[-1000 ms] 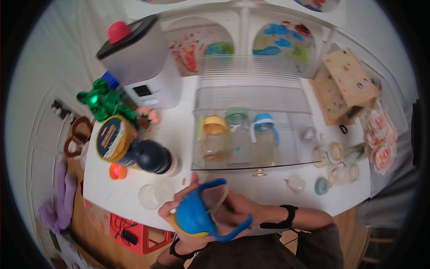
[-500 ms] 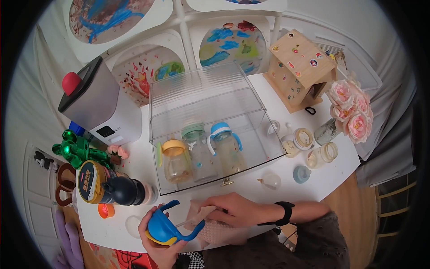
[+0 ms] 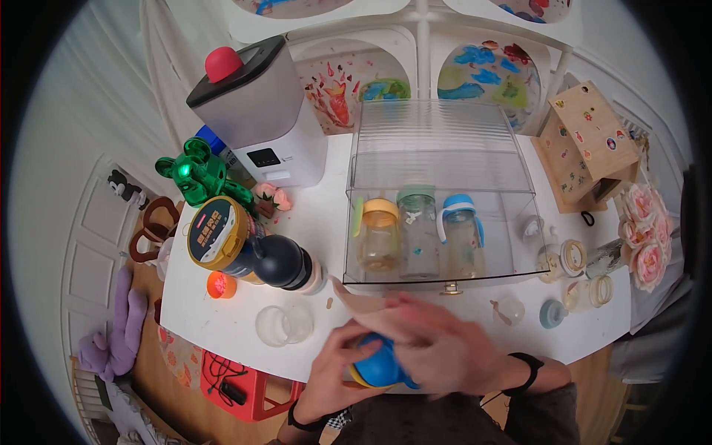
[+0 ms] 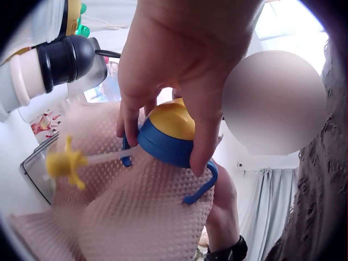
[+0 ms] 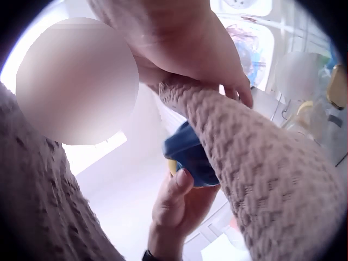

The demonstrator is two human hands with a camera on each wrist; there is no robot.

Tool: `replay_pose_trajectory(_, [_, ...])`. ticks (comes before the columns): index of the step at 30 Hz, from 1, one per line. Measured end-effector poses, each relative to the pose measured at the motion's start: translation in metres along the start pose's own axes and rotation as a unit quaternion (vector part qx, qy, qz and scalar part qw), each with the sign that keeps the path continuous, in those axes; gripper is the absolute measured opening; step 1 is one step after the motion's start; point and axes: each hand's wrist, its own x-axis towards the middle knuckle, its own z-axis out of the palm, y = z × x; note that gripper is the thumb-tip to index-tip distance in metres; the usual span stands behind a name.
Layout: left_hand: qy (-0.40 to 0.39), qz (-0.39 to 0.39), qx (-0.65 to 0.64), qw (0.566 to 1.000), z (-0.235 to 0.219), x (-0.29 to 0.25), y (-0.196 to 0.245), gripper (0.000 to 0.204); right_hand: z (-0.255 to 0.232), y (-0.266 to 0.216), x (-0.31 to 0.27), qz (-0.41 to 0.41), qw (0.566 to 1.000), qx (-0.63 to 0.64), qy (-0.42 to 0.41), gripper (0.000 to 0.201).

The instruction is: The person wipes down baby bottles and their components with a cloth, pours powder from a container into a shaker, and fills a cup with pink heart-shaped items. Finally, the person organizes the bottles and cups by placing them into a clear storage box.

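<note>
My left hand (image 3: 326,382) grips a blue and yellow straw-cup lid (image 3: 377,363) by its sides, low over the front of the table. In the left wrist view the lid has a yellow dome, two blue handles (image 4: 201,187) and a thin straw ending in a yellow weight (image 4: 66,162). A beige, waffle-textured cloth (image 4: 147,217) hangs around the straw and against the lid's underside. My right hand (image 3: 456,352), blurred, holds this cloth over the lid. In the right wrist view the cloth hides part of the lid (image 5: 193,155).
A clear box (image 3: 512,237) holds several baby bottles, its front edge just beyond my hands. To the left stand a dark blue bottle (image 3: 282,262), a tub (image 3: 219,233) and a clear cup (image 3: 274,326). A teat (image 3: 509,310) and a blue-grey cap (image 3: 552,313) lie on the right.
My right hand has brought the cloth from beside the lid up and over it, and both hands are now close together. The head view has swung about.
</note>
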Motion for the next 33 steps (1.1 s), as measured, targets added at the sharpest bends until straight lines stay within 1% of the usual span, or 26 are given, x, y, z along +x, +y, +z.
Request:
replay_pose_trajectory(1, [-0.039, 0.009, 0.072, 0.997, -0.002, 0.000, 0.005, 0.064, 0.006, -0.004, 0.007, -0.094, 0.970, -0.206, -0.093, 0.061])
replay_pose_trajectory(2, [-0.039, 0.010, 0.071, 0.997, 0.000, -0.003, 0.001, 0.064, 0.008, -0.001, 0.007, -0.093, 0.969, -0.207, -0.093, 0.061])
replay_pose_trajectory(4, [-0.013, 0.039, 0.105, 0.994, 0.006, -0.010, -0.010, 0.063, 0.010, 0.008, 0.008, -0.068, 0.980, -0.149, -0.111, 0.070])
replay_pose_trajectory(5, [-0.025, 0.043, 0.084, 0.995, 0.005, -0.012, -0.012, 0.064, 0.006, 0.002, 0.008, -0.027, 0.984, -0.138, -0.107, 0.068])
replay_pose_trajectory(6, [-0.024, 0.043, 0.084, 0.995, 0.003, -0.014, -0.013, 0.064, 0.003, 0.002, 0.007, -0.027, 0.984, -0.138, -0.108, 0.068])
replay_pose_trajectory(8, [-0.062, 0.057, 0.047, 0.995, -0.001, -0.016, -0.015, 0.065, -0.005, 0.004, 0.003, -0.008, 0.982, -0.165, -0.090, 0.067])
replay_pose_trajectory(9, [-0.062, 0.055, 0.046, 0.995, -0.003, -0.016, -0.014, 0.065, -0.010, 0.004, 0.000, -0.006, 0.982, -0.164, -0.091, 0.067])
replay_pose_trajectory(11, [-0.005, 0.053, -0.069, 0.996, -0.007, -0.012, -0.012, 0.067, -0.021, 0.003, -0.007, 0.041, 0.967, -0.249, -0.044, 0.063])
replay_pose_trajectory(12, [-0.004, 0.050, -0.070, 0.996, -0.009, -0.013, -0.012, 0.067, -0.027, 0.006, -0.011, 0.043, 0.967, -0.247, -0.046, 0.063])
replay_pose_trajectory(14, [0.053, 0.067, -0.170, 0.982, -0.013, -0.015, -0.015, 0.070, -0.035, 0.017, -0.018, -0.024, 0.940, -0.338, 0.036, 0.064])
replay_pose_trajectory(15, [0.062, 0.074, -0.167, 0.981, -0.016, -0.016, -0.016, 0.076, -0.033, 0.018, -0.020, -0.023, 0.941, -0.337, 0.036, 0.064])
replay_pose_trajectory(16, [0.062, 0.072, -0.167, 0.981, -0.017, -0.017, -0.016, 0.076, -0.030, 0.020, -0.024, 0.005, 0.935, -0.353, 0.007, 0.066])
replay_pose_trajectory(17, [0.086, 0.076, -0.165, 0.980, -0.017, -0.017, -0.015, 0.079, -0.029, 0.021, -0.027, 0.034, 0.929, -0.369, -0.021, 0.067])
replay_pose_trajectory(18, [0.110, 0.080, -0.163, 0.977, -0.017, -0.017, -0.014, 0.081, -0.027, 0.023, -0.028, 0.036, 0.929, -0.368, -0.020, 0.067])
replay_pose_trajectory(20, [0.109, 0.074, -0.163, 0.978, -0.016, -0.016, -0.011, 0.084, -0.022, 0.031, -0.029, 0.064, 0.888, -0.440, -0.119, 0.072])
replay_pose_trajectory(21, [0.101, 0.066, -0.160, 0.980, -0.014, -0.015, -0.011, 0.084, -0.023, 0.035, -0.030, 0.066, 0.888, -0.440, -0.117, 0.072])
replay_pose_trajectory(23, [0.089, 0.061, -0.161, 0.981, -0.012, -0.013, -0.011, 0.084, -0.025, 0.042, -0.033, 0.051, 0.841, -0.507, -0.182, 0.072])
replay_pose_trajectory(25, [0.066, 0.039, -0.113, 0.991, -0.009, -0.011, -0.007, 0.083, -0.027, 0.042, -0.036, 0.043, 0.844, -0.505, -0.177, 0.070])
replay_pose_trajectory(26, [0.061, 0.041, -0.117, 0.990, -0.008, -0.009, -0.006, 0.083, -0.028, 0.041, -0.038, 0.034, 0.847, -0.501, -0.174, 0.070])
replay_pose_trajectory(27, [0.049, 0.033, -0.070, 0.996, -0.006, -0.007, -0.003, 0.082, -0.032, 0.033, -0.040, 0.039, 0.846, -0.504, -0.168, 0.070])
replay_pose_trajectory(28, [0.035, 0.026, -0.023, 0.999, -0.005, -0.005, -0.001, 0.082, -0.040, 0.019, -0.040, 0.035, 0.856, -0.484, -0.179, 0.070])
replay_pose_trajectory(29, [0.041, 0.015, 0.000, 0.999, -0.002, -0.002, 0.005, 0.075, -0.046, 0.004, -0.041, 0.032, 0.864, -0.466, -0.187, 0.070])
replay_pose_trajectory(30, [0.031, 0.020, -0.009, 0.999, 0.000, -0.001, 0.008, 0.075, -0.050, -0.009, -0.045, 0.041, 0.863, -0.472, -0.176, 0.070])
replay_pose_trajectory(32, [0.012, 0.060, 0.101, 0.993, 0.003, 0.001, 0.009, 0.064, -0.053, -0.030, -0.056, 0.087, 0.930, -0.345, -0.093, 0.079])
replay_pose_trajectory(33, [-0.007, 0.118, 0.127, 0.985, 0.005, 0.002, 0.005, 0.079, -0.052, -0.034, -0.060, 0.098, 0.928, -0.350, -0.076, 0.079])
